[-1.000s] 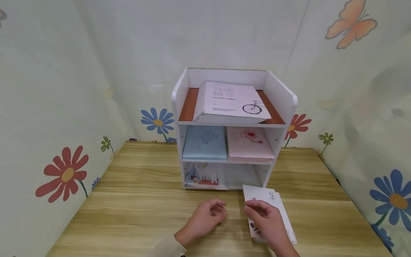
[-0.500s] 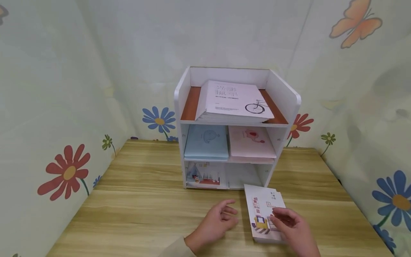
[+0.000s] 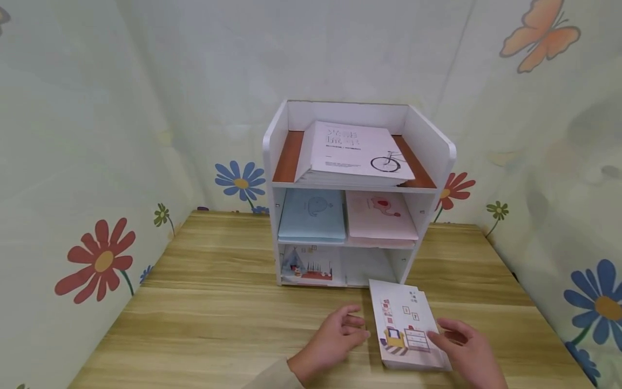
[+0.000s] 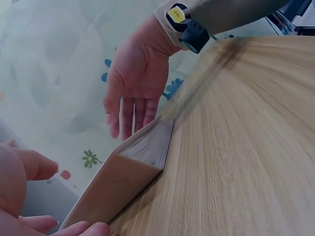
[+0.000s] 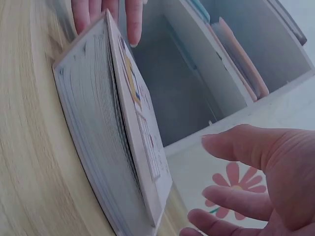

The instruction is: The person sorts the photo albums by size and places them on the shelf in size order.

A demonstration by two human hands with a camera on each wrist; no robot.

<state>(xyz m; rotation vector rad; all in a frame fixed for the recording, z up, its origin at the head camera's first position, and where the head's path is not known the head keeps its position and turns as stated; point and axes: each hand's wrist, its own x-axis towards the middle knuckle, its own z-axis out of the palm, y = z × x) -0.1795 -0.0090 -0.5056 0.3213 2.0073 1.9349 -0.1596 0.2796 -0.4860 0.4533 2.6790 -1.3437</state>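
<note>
A thick notebook (image 3: pixel 405 327) lies flat on the table, its white cover printed with an armchair and a drawer chest. Its page edges (image 5: pixel 93 98) show in the right wrist view, its plain spine side (image 4: pixel 115 184) in the left. Just left of it is my left hand (image 3: pixel 335 340), fingers loosely bent and holding nothing. My right hand (image 3: pixel 468 348) hovers at its right edge with relaxed fingers; in the right wrist view the thumb (image 5: pixel 241 145) stands apart from the cover. Whether any left fingertip touches the spine cannot be told.
A white shelf unit (image 3: pixel 357 187) stands behind. Its top bears a stack of books (image 3: pixel 359 148), its middle level blue notebooks (image 3: pixel 313 213) and pink notebooks (image 3: pixel 381 216). At the bottom left lies an illustrated notebook (image 3: pixel 308 265). Flowered cloth (image 3: pixel 146 108) surrounds the wooden table (image 3: pixel 218 302).
My right hand has drawn back rightward from above the notebook to its right edge, uncovering the cover picture. My left hand has shifted right, closer to the notebook, its fingers loosening.
</note>
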